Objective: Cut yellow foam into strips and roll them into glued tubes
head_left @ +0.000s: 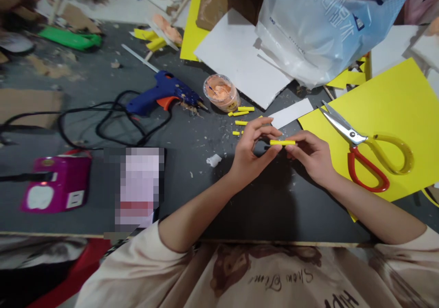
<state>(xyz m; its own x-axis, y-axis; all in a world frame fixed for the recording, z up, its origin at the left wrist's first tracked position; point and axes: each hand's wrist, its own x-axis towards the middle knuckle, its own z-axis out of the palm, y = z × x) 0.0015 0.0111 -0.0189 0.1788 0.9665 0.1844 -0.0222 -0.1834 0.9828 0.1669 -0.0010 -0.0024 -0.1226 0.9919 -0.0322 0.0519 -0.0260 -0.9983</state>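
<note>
Between my two hands is a small yellow paper roll [282, 142], held level just above the dark table. My left hand [255, 146] pinches its left end between thumb and fingers. On its right end, my right hand [310, 152] closes with thumb and forefinger. Several similar short yellow rolls [246, 108] lie beyond my left hand, partly hidden by it. A narrow white strip [291, 113] rests just past my fingers. To the right, scissors [353, 136] with one red and one yellow handle lie on a yellow sheet [408, 102].
Left of the rolls stand an open jar of peach paste [221, 92] and a blue glue gun [161, 91] with a looping black cord. A purple power box [56, 182] and a blurred-out phone [140, 184] lie nearer. Behind are white board [236, 56] and a plastic bag [315, 29].
</note>
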